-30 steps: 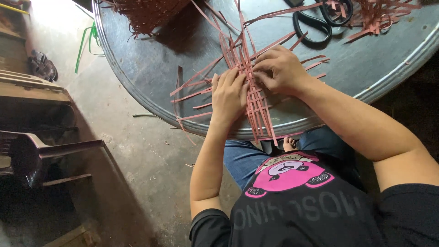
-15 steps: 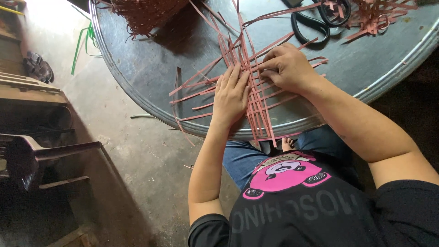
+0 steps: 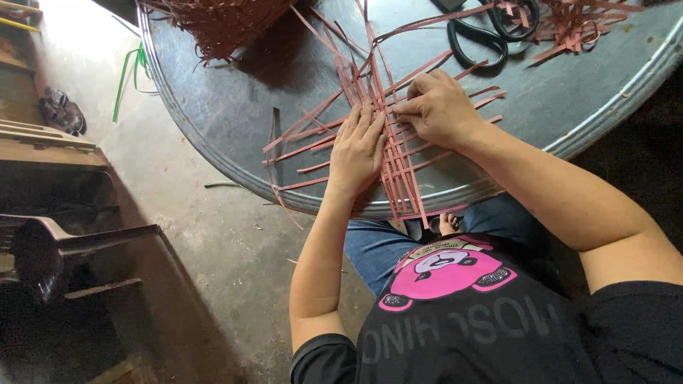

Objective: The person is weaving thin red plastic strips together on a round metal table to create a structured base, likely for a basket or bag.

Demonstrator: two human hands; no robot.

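Thin reddish-brown strips point(image 3: 398, 160) lie crossed in a loose woven mat on a round grey metal table point(image 3: 235, 107). My left hand point(image 3: 358, 151) rests flat on the crossing strips, fingers together and pointing away from me, pressing them down. Just to its right, my right hand point(image 3: 441, 108) has its fingers curled and pinches one strip at the middle of the weave. The two hands nearly touch.
Black scissors point(image 3: 484, 32) and strip offcuts point(image 3: 576, 21) lie at the table's far right. A partly woven reddish basket point(image 3: 220, 21) sits at the far left. On the concrete floor are green strips point(image 3: 128, 71), sandals point(image 3: 62, 110) and a dark plastic chair point(image 3: 43, 249).
My left hand has shifted slightly along the strips, staying flat on them. My right hand keeps working a strip in the weave. The view has drifted a little.
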